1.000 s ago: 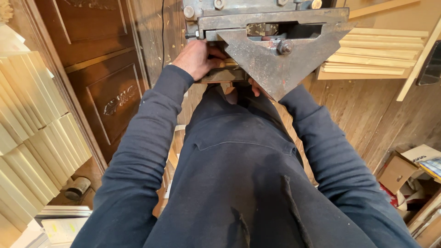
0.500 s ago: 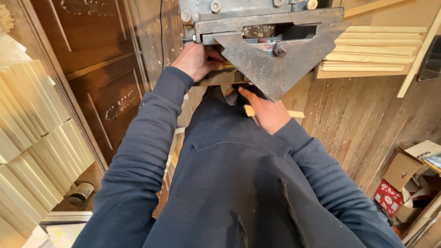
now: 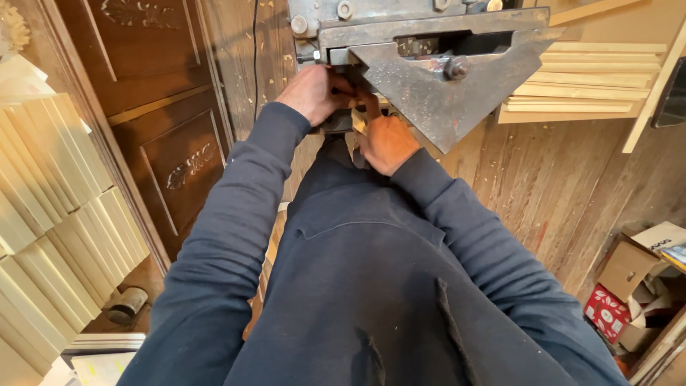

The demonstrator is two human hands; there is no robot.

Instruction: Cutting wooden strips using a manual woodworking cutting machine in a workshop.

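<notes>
A heavy grey metal machine (image 3: pixel 436 64) with a triangular steel plate and large bolts fills the top middle. My left hand (image 3: pixel 312 93) is curled against the machine's lower left edge, fingers pressed under it. Close beside it, my right hand (image 3: pixel 386 141) grips a small pale wooden piece (image 3: pixel 359 119) just under the plate's left slope. The two hands almost touch. Most of the piece is hidden by my fingers. My dark blue sleeves and torso fill the lower frame.
Pale wooden slats (image 3: pixel 593 82) are stacked to the right of the machine. More pale boards (image 3: pixel 50 236) lean at the left, next to a carved dark wooden door (image 3: pixel 164 121). Cardboard boxes (image 3: pixel 629 279) sit at the lower right on a sawdust-strewn plank floor.
My right hand dropped away from the machine to my chest with a pale wooden piece, then rose back up under the plate next to the left hand. The left hand stayed put.
</notes>
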